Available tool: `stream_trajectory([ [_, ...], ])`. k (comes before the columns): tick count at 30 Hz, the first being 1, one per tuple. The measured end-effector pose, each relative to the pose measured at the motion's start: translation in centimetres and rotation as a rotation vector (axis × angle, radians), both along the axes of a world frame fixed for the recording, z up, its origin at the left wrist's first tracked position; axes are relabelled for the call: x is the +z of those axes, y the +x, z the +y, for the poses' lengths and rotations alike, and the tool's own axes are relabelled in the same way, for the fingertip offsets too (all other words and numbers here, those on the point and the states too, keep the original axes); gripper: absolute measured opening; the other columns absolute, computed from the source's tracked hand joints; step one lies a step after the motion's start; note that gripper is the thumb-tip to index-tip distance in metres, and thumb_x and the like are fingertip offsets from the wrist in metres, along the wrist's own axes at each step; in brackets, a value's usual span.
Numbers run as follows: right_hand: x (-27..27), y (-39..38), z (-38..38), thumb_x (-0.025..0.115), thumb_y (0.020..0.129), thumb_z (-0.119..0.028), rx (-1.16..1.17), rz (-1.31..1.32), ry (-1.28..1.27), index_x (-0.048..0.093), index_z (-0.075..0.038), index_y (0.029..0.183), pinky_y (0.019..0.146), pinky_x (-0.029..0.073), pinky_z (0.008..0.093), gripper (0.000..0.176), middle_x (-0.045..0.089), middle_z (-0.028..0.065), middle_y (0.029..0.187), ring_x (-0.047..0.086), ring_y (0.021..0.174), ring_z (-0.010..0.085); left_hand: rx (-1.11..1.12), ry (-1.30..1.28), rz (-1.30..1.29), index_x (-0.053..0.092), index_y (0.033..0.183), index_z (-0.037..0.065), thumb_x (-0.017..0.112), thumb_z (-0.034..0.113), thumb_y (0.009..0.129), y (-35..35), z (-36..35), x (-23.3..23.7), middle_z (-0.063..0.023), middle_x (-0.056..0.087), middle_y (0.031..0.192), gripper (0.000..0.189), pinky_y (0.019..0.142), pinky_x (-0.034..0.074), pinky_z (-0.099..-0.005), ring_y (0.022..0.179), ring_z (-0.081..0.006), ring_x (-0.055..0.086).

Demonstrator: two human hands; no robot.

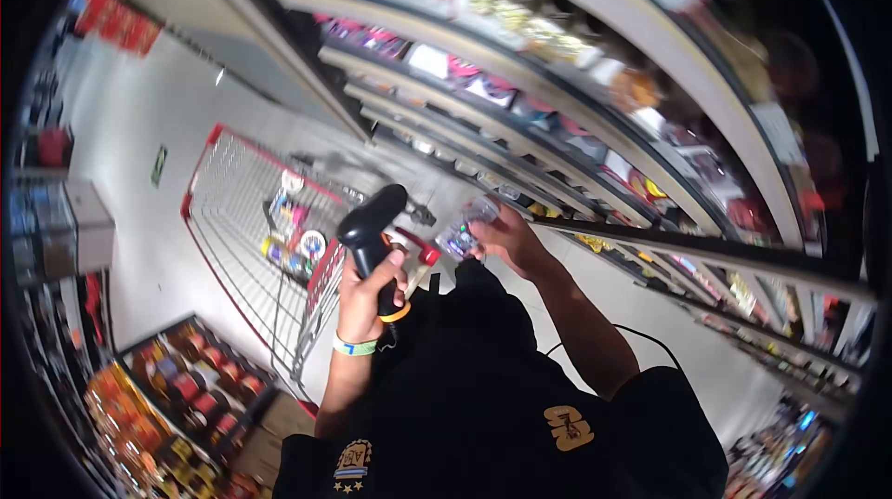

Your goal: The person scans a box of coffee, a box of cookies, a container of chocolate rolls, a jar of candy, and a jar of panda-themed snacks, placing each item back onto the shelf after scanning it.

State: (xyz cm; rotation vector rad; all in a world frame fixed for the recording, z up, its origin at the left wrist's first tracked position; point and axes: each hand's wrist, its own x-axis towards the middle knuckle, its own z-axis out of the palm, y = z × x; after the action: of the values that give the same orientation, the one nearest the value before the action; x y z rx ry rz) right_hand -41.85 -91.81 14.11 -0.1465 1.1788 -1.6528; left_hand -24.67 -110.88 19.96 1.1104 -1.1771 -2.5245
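My left hand (364, 293), with a light wristband below it, is wrapped round the handle of a black barcode scanner (364, 222). The scanner has an orange ring at its base and its head is turned up and to the right. My right hand (506, 241) grips a clear plastic package (465, 228) from its right side. Small coloured bits show through the plastic, but blur hides what they are. The package and the scanner are apart, with the package to the right of the scanner's head.
A wire shopping cart (189, 197) with a red rim stands on the pale floor (149, 220) at the left, holding several packaged items. Long stocked shelves (520, 62) slant across the upper right. A display of jars (200, 374) fills the lower left. A thin dark cable (655, 339) loops near my right arm.
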Motion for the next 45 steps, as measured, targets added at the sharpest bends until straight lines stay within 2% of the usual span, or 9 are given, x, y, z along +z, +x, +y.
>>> stream_trajectory([
  [4, 2.9, 0.6, 5.7, 0.067, 0.100, -0.019, -0.122, 0.056, -0.095, 0.057, -0.005, 0.125, 0.071, 0.052, 0.0265, 0.031, 0.063, 0.0034, 0.100, 0.060, 0.080, 0.0098, -0.273, -0.097, -0.011, 0.056, 0.121, 0.002, 0.075, 0.002, 0.091, -3.9, 4.1, 1.8, -0.0096, 0.068, 0.116, 0.035, 0.049, 0.048, -0.0225, 0.066, -0.0092, 0.063],
  [8, 4.1, 1.2, 7.6, 0.069, 0.101, -0.019, -0.266, 0.209, -0.079, 0.056, -0.005, 0.122, 0.074, 0.055, 0.0264, 0.028, 0.065, 0.0034, 0.103, 0.062, 0.089, 0.0090, -0.507, -0.224, 0.004, 0.058, 0.116, 0.000, 0.076, 0.003, 0.090, -6.8, 7.2, 2.6, -0.0041, 0.063, 0.080, 0.032, 0.047, 0.047, -0.0228, 0.060, -0.0104, 0.061],
  [14, 4.9, 0.1, 9.8, 0.076, 0.096, -0.018, -0.396, 0.400, -0.054, 0.054, -0.001, 0.127, 0.074, 0.055, 0.0257, 0.042, 0.066, 0.0046, 0.105, 0.064, 0.088, 0.0090, -0.592, -0.264, 0.054, 0.057, 0.115, 0.001, 0.077, 0.003, 0.091, -9.2, 8.9, 3.6, -0.0033, 0.063, 0.080, 0.032, 0.047, 0.049, -0.0231, 0.061, -0.0105, 0.063],
  [20, 7.1, -2.8, 11.4, 0.076, 0.093, -0.008, -0.580, 0.603, -0.020, 0.054, -0.004, 0.133, 0.078, 0.055, 0.0258, 0.046, 0.066, 0.0043, 0.111, 0.064, 0.094, 0.0086, -0.555, -0.184, 0.135, 0.053, 0.115, 0.000, 0.068, -0.002, 0.091, -9.5, 8.9, 4.2, -0.0185, 0.066, 0.120, 0.028, 0.047, 0.047, -0.0246, 0.058, -0.0122, 0.060],
  [25, 11.2, -7.4, 11.8, 0.082, 0.088, -0.013, -0.794, 0.938, 0.186, 0.057, -0.004, 0.126, 0.080, 0.059, 0.0329, 0.047, 0.069, 0.0103, 0.113, 0.070, 0.097, 0.0173, -0.538, -0.178, 0.120, 0.052, 0.115, 0.001, 0.067, -0.001, 0.092, -8.9, 9.0, 4.5, -0.0173, 0.068, 0.113, 0.027, 0.048, 0.047, -0.0246, 0.057, -0.0119, 0.059],
  [27, 13.2, -9.0, 11.7, 0.084, 0.085, -0.015, -0.916, 1.323, 0.405, 0.058, -0.005, 0.126, 0.076, 0.060, 0.0340, 0.050, 0.069, 0.0143, 0.113, 0.073, 0.092, 0.0230, -0.551, -0.159, 0.120, 0.052, 0.115, 0.001, 0.067, -0.001, 0.092, -8.4, 8.9, 4.5, -0.0170, 0.069, 0.110, 0.027, 0.048, 0.046, -0.0245, 0.057, -0.0113, 0.059],
  [32, 12.9, -12.3, 11.5, 0.084, 0.085, -0.021, -0.926, 1.429, 0.484, 0.059, -0.003, 0.126, 0.072, 0.059, 0.0366, 0.051, 0.068, 0.0175, 0.107, 0.072, 0.086, 0.0283, -0.519, -0.174, 0.155, 0.054, 0.113, -0.002, 0.069, 0.000, 0.091, -7.3, 8.5, 5.0, -0.0178, 0.068, 0.106, 0.026, 0.046, 0.046, -0.0238, 0.057, -0.0110, 0.058],
  [35, 12.1, -13.3, 11.3, 0.077, 0.091, -0.035, -0.759, 1.446, 0.873, 0.060, 0.000, 0.123, 0.069, 0.055, 0.0443, 0.051, 0.066, 0.0160, 0.095, 0.070, 0.081, 0.0323, -0.506, -0.189, 0.143, 0.054, 0.113, -0.002, 0.068, 0.000, 0.092, -6.5, 8.1, 5.0, -0.0170, 0.068, 0.105, 0.025, 0.046, 0.045, -0.0236, 0.058, -0.0111, 0.058],
  [45, 10.5, -14.5, 10.9, 0.068, 0.095, -0.024, -0.844, 1.682, 1.011, 0.067, -0.003, 0.114, 0.072, 0.057, 0.0472, 0.028, 0.068, 0.0183, 0.101, 0.069, 0.086, 0.0399, -0.459, -0.180, 0.121, 0.053, 0.116, -0.002, 0.067, 0.000, 0.093, -4.4, 7.1, 4.5, -0.0149, 0.068, 0.101, 0.027, 0.045, 0.045, -0.0235, 0.059, -0.0108, 0.059],
])
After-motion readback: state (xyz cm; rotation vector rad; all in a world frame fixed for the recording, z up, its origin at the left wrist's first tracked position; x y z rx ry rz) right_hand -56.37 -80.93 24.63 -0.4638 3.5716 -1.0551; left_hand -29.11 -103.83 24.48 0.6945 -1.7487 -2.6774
